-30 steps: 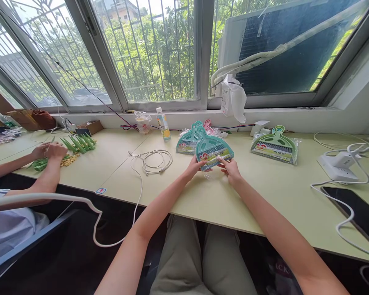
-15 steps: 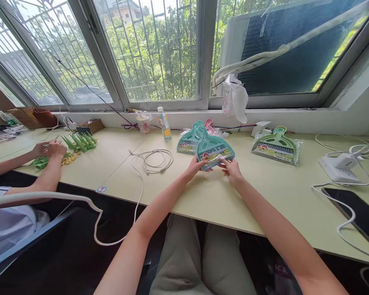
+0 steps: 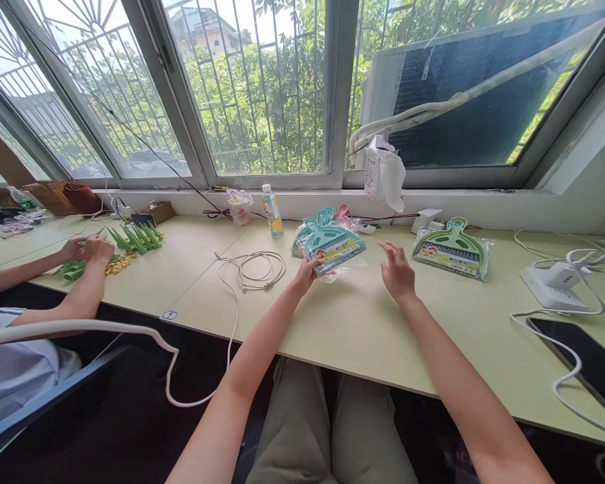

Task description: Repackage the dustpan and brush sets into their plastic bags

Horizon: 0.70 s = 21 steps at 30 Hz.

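Note:
My left hand is closed on the lower left corner of a teal dustpan-and-brush set with a printed label, tilted above the table. Free of it, my right hand is raised to the right with fingers apart and nothing in them. Behind the held set lie more teal sets, partly hidden, and a pink one whose handle shows. Further right, a green dustpan-and-brush set in clear plastic lies on the table.
A coiled cable lies left of my hands, with a drink bottle behind. At right are a power strip and a phone. On the left, a co-worker's hands handle green pieces.
My right hand has let go of the teal set and moved right. The set, now in my left hand alone, has shifted left and tilted.

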Each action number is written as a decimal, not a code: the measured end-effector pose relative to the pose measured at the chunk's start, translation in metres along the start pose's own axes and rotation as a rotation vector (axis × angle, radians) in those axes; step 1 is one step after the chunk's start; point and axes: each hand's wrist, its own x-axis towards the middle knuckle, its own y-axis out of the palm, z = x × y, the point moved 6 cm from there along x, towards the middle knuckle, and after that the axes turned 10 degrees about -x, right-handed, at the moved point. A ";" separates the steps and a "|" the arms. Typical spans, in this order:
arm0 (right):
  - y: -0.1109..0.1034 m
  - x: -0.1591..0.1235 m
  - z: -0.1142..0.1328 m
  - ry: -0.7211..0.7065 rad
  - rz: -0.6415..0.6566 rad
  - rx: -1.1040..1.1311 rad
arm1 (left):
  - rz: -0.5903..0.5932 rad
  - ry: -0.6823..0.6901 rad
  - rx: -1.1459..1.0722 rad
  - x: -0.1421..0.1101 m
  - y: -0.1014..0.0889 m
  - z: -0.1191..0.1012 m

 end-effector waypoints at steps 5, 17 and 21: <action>0.008 0.004 0.007 -0.206 -0.013 0.053 | 0.032 -0.082 0.027 -0.002 -0.001 0.005; -0.015 0.010 0.013 -0.123 -0.121 0.403 | 0.137 -0.256 0.114 -0.006 0.002 0.007; -0.019 0.007 0.018 -0.101 -0.147 0.404 | 0.198 -0.286 0.172 -0.011 0.005 0.008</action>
